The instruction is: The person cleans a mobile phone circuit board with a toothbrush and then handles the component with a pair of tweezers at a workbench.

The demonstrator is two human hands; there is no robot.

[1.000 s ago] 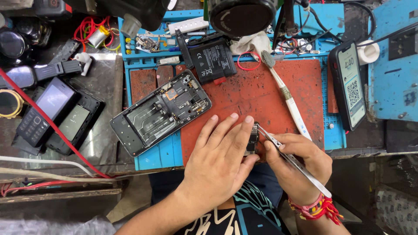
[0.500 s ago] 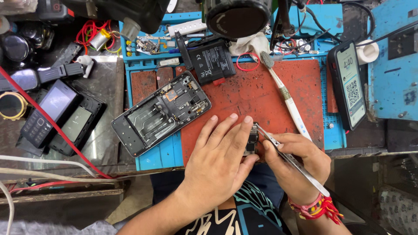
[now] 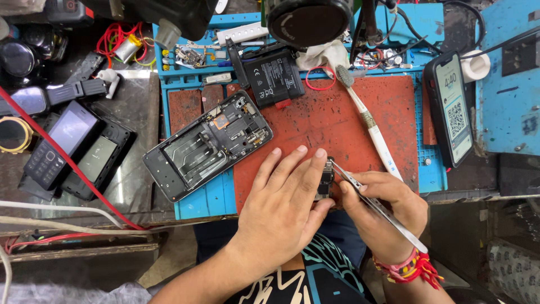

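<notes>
Nearest the camera, metal tweezers [image 3: 376, 204] are gripped in the right hand [image 3: 382, 211], fingers closed round the shaft w/ the long end trailing back past the wrist, where red and yellow thread bands [image 3: 406, 267] are worn. The tweezer tips are set against a small dark phone part [image 3: 324, 180], prob. a little circuit board, at the near edge of the red work mat [image 3: 337, 121]. That part is pinned down by the left hand [image 3: 284, 205]: palm flat on the mat, fingers spread, forefinger and thumb closed on the part from its left side. The two hands are touching at the part.

Just beyond the left hand, an opened phone frame [image 3: 208, 143] is laid at an angle, half on the red mat, half on the blue tray [image 3: 197, 197]. A white toothbrush [image 3: 368, 121] is laid slantwise on the mat, right of centre. Further back, a black battery [image 3: 273, 76] is seen by the mat's far edge. At far right, a phone w/ lit screen [image 3: 453, 107] is stood on the tray's edge. At far left, two dark handsets [image 3: 73, 149] are lying side by side on the bench, crossed by a red wire [image 3: 62, 157].
</notes>
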